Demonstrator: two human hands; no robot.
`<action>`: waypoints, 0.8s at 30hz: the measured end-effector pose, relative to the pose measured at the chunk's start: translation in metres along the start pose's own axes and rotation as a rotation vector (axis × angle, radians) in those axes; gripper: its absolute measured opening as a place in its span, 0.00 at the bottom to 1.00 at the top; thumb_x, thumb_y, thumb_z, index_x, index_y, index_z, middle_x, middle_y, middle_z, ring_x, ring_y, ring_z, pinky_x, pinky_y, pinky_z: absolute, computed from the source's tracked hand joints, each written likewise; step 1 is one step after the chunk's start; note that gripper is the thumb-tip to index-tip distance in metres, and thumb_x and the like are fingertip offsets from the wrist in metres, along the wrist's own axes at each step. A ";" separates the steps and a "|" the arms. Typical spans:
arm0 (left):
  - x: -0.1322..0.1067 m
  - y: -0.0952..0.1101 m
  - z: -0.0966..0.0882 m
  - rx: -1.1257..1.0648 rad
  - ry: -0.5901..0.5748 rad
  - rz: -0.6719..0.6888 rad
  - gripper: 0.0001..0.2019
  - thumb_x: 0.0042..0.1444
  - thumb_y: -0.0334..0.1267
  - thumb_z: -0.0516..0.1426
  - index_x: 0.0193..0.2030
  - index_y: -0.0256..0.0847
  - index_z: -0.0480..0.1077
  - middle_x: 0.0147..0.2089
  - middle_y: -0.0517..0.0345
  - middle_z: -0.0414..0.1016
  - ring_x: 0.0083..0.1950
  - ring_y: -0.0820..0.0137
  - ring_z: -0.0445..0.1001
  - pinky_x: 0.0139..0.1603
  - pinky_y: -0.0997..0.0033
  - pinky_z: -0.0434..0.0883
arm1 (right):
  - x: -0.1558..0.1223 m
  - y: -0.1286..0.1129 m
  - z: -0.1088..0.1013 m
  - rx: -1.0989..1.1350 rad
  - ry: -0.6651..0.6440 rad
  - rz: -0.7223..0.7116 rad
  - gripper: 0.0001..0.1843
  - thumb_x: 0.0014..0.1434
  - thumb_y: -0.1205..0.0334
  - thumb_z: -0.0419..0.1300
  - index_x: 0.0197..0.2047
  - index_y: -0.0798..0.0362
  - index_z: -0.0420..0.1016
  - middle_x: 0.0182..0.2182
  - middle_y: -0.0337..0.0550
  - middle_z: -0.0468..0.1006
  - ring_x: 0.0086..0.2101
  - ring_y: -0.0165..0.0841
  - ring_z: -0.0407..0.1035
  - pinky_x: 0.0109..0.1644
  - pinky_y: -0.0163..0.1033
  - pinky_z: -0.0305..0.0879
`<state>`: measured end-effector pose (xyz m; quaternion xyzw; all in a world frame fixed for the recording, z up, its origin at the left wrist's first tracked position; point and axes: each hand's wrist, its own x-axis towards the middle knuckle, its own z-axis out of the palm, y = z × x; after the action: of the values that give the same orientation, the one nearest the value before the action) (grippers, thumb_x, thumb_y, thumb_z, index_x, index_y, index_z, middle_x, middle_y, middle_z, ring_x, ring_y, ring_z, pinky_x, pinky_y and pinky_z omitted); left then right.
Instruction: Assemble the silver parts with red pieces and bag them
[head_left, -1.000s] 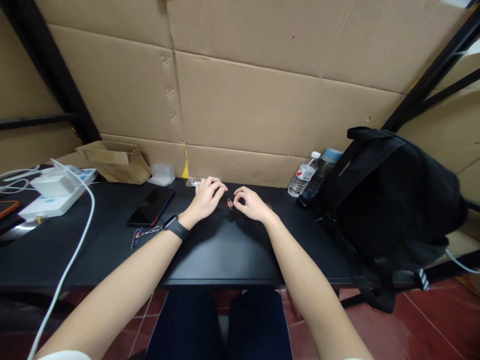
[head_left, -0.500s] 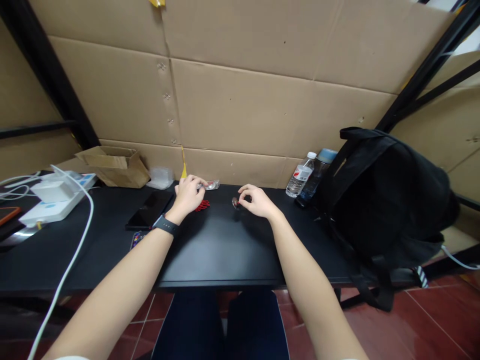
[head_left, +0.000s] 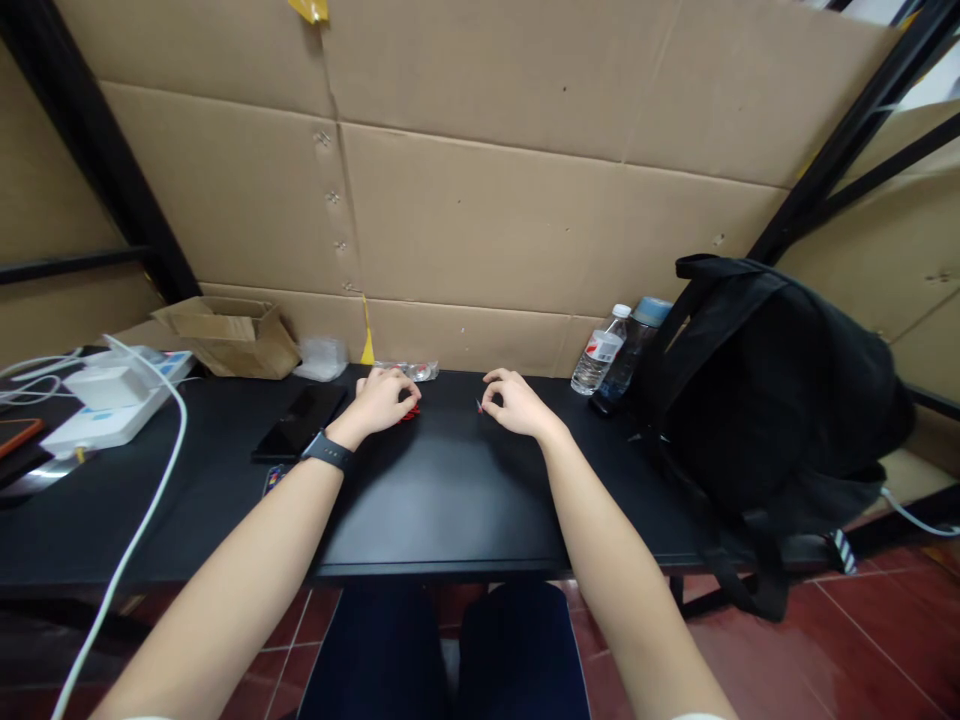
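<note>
both arms outstretched; left hand (head_left: 380,401) curled, right hand (head_left: 513,404) pinching.

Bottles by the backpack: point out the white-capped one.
The clear bottle with the red label; the dark bottle beside it has a pale blue lid.

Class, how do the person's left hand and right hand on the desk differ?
The left hand has a dark watch at its wrist; the right hand has a bare wrist. The left hand covers a red thing; the right pinches a tiny thing. Both rest on the desk, fingers curled.
</note>
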<state>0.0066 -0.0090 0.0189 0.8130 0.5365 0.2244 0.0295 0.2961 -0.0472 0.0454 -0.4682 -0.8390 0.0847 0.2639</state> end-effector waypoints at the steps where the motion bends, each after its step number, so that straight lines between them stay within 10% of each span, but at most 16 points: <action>1: 0.000 0.000 0.000 0.010 -0.006 -0.001 0.10 0.61 0.44 0.57 0.41 0.51 0.81 0.55 0.52 0.78 0.61 0.50 0.66 0.59 0.46 0.63 | 0.000 -0.001 -0.001 0.010 -0.011 -0.018 0.05 0.61 0.66 0.64 0.32 0.53 0.80 0.56 0.52 0.74 0.55 0.43 0.69 0.63 0.51 0.63; 24: 0.000 -0.028 0.005 0.169 0.023 0.029 0.07 0.59 0.41 0.59 0.39 0.51 0.81 0.56 0.51 0.77 0.60 0.48 0.64 0.55 0.48 0.61 | -0.001 -0.004 -0.009 0.005 -0.103 -0.036 0.05 0.60 0.68 0.65 0.32 0.53 0.81 0.53 0.50 0.77 0.52 0.40 0.74 0.60 0.46 0.65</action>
<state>-0.0155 0.0043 0.0060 0.8176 0.5421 0.1881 -0.0487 0.2978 -0.0512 0.0539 -0.4471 -0.8597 0.1061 0.2230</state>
